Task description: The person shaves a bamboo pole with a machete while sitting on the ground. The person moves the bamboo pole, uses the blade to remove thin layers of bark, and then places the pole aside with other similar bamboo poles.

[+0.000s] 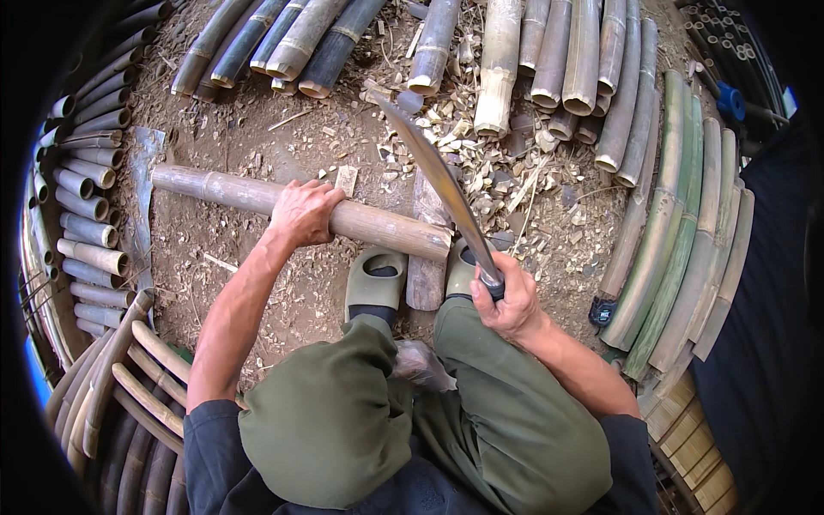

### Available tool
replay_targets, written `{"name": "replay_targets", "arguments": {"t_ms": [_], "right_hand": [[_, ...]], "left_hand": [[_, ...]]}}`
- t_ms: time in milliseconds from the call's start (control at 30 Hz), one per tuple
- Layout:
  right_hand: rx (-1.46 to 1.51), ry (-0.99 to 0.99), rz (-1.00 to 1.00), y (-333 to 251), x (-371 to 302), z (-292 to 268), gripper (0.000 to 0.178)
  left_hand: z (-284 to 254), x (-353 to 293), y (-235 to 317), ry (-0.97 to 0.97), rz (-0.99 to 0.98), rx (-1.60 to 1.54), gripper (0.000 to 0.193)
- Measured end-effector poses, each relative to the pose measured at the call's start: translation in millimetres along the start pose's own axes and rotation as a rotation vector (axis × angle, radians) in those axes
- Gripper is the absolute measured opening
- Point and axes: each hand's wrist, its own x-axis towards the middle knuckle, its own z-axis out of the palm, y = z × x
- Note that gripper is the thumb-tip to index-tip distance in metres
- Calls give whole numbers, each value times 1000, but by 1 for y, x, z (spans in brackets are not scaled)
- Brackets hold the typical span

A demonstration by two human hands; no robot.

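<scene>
Hand, left — closed from above over a thick, round, grey-brown bamboo pole, fingers curled over its far side near mid-length. Hand, right — fingers wrapped fully round the black handle of a long, curved, steel-bladed knife, blade slanting up and leftward, its lower part showing just beside the pole's right end.

Pole: lying crosswise in front of the feet, left end out over bare ground, right end over a short, rough, brown wooden log. Log: set lengthwise between two olive-beige clogs with dark openings. Legs: bent, in loose olive-green trousers. Clear, crumpled plastic: between the legs.

Ground: brown packed earth, strewn with pale, flat wood chips, thickest beyond the log. Flat, blue-grey strip: left of the pole's left end.

Far side: row of grey and tan cut bamboo lengths, ends facing the person. Left: stack of hollow grey bamboo tubes; below it, curved tan bamboo pieces. Right: long green and tan bamboo poles, side by side; beyond them, dark navy cloth.
</scene>
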Motion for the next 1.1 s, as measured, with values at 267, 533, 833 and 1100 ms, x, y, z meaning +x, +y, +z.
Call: {"name": "replay_targets", "arguments": {"t_ms": [267, 533, 833, 1100], "right_hand": [[-103, -199, 188, 12, 33, 5, 28], [-304, -430, 430, 59, 6, 13, 27], [-384, -485, 442, 64, -2, 16, 29], [-313, -493, 488, 45, -17, -7, 33]], "left_hand": [[23, -7, -22, 295, 43, 37, 55], [35, -4, -30, 556, 86, 87, 51], [42, -16, -8, 643, 60, 143, 35], [-15, -3, 2, -149, 65, 41, 66]]}}
